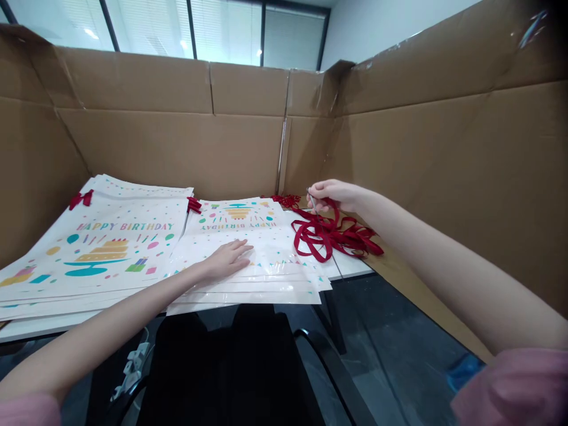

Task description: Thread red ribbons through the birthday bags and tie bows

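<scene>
The thin thing (313, 204) in the right hand (335, 193) is too small to identify. Papers (119, 210) hide much of the table (352, 266). The left sleeve (31, 410), right sleeve (519, 387) and chair (231, 373) are cut off; the blue thing (464, 370) at right is blurred.

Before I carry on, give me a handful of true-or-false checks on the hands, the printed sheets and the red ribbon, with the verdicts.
1. The left hand rests on the right stack of printed sheets. True.
2. The right hand is empty. False: it pinches a thin metallic tool in its fingers.
3. The loose red ribbon lies to the right of both stacks. True.
4. The lettering reads upright on both stacks. False: it is upright on the left stack but upside down on the other.
5. The ribbon by the right hand is wound on a spool. False: it lies in loose loops.
</scene>
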